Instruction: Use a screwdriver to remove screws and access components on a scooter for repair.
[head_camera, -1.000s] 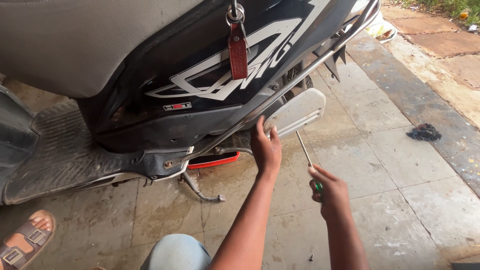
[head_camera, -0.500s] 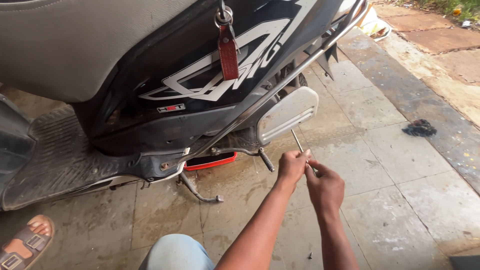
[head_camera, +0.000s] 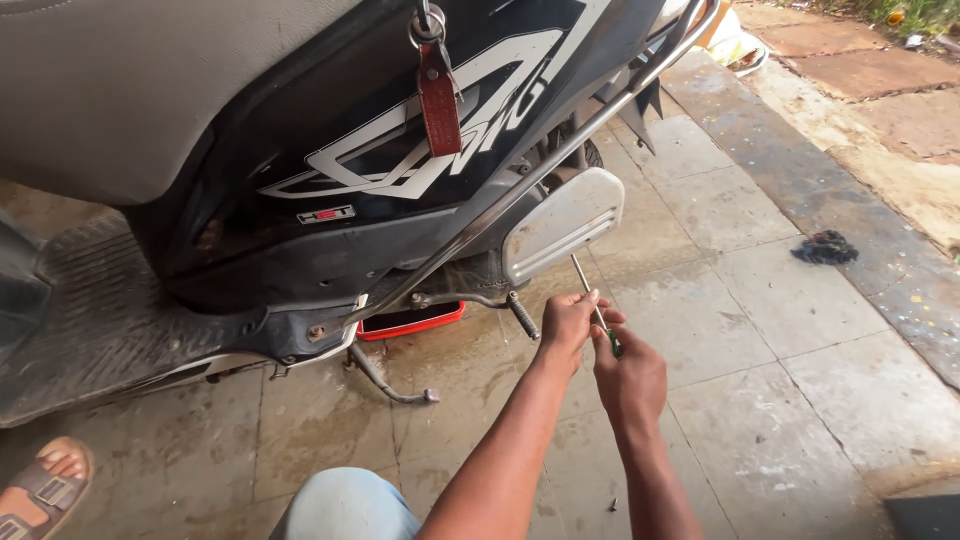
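Head view, person crouched beside scooter on tiled floor. Right hand closed round screwdriver handle; left hand pinching its shaft. Tip aimed up under silver cover. Cover mounted; any screw hidden, progress unclear. Red tag hangs above.

Worn on the head, looking steeply down and forward from close above the left hand and right hand, past a scooter filling the upper left, onto the tiled floor stretching away to the right.
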